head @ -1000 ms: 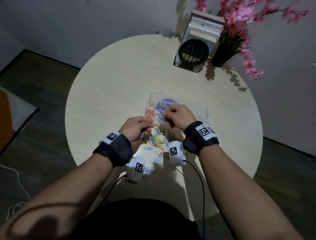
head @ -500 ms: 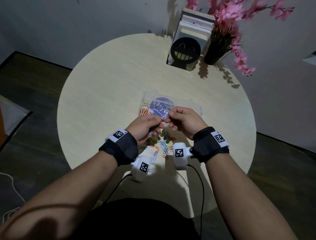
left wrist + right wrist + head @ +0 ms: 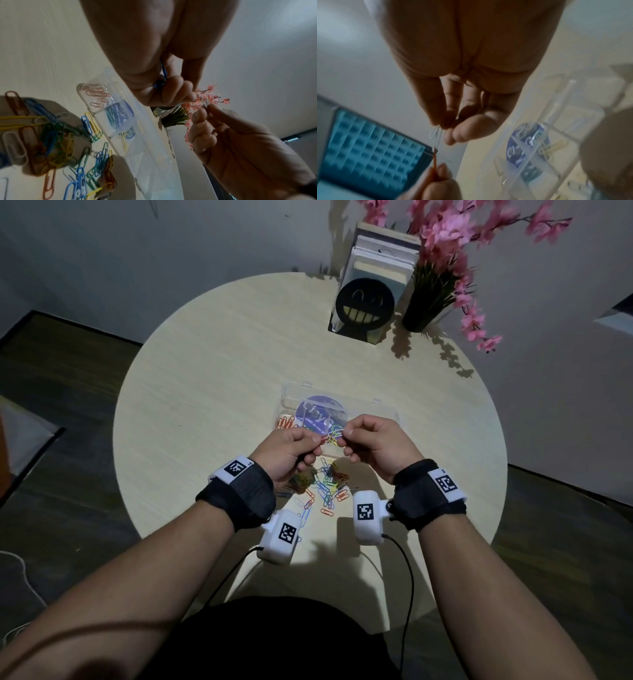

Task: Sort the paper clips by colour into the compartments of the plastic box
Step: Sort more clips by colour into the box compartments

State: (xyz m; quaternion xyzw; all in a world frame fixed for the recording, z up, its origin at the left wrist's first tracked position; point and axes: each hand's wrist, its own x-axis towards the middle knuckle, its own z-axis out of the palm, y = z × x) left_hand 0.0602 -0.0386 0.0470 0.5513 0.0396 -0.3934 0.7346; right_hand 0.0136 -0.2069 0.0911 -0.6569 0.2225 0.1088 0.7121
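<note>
Head view: our left hand [image 3: 291, 450] pinches an orange clip [image 3: 320, 438], our right hand [image 3: 373, 445] a white clip [image 3: 435, 133] — interlinked above the plastic box [image 3: 387, 419]; we slide them apart gently, never yanking.

Bare forearms; each wrist wears a dark grey fabric strap [image 3: 239, 498] carrying a white tag printed with a black square code [image 3: 447, 483]; a white boxy camera unit [image 3: 368, 517], likewise coded, hangs under each wrist; thin black cables [image 3: 409, 577] trail back; dark clothing below.
</note>
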